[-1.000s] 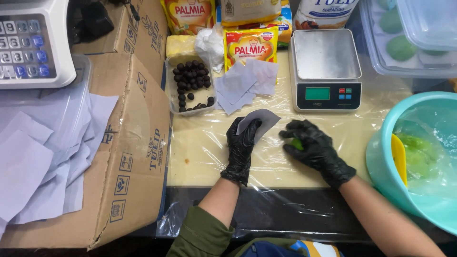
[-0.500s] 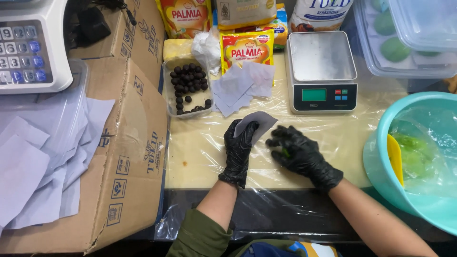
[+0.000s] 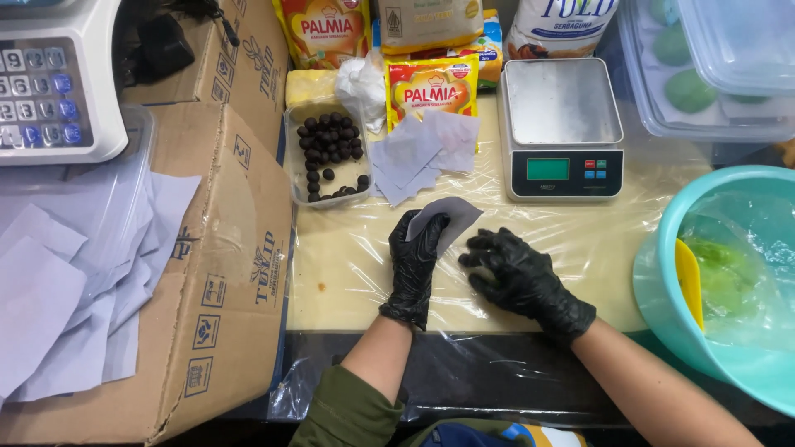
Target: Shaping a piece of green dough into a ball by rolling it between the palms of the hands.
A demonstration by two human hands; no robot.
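Two black-gloved hands: left hand (image 3: 414, 261) lies flat, pinning a thin pale paper square (image 3: 447, 217), its corner pointing far-right. Right hand (image 3: 517, 273) cups closed over sth soft and green, mostly hidden, on glossy plastic-wrapped table (image 3: 348, 273).

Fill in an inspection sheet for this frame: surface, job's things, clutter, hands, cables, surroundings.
Surface: table under clear plastic film.
Job's things: paper square under left hand; green lump under right hand, mostly hidden.
Clutter: tray of dark balls, paper stack, scale, yellow packets.
Hands: left hand and right hand, black gloves.
Cables: nothing seen.
Surroundings: cardboard box, teal bowl, calculator.
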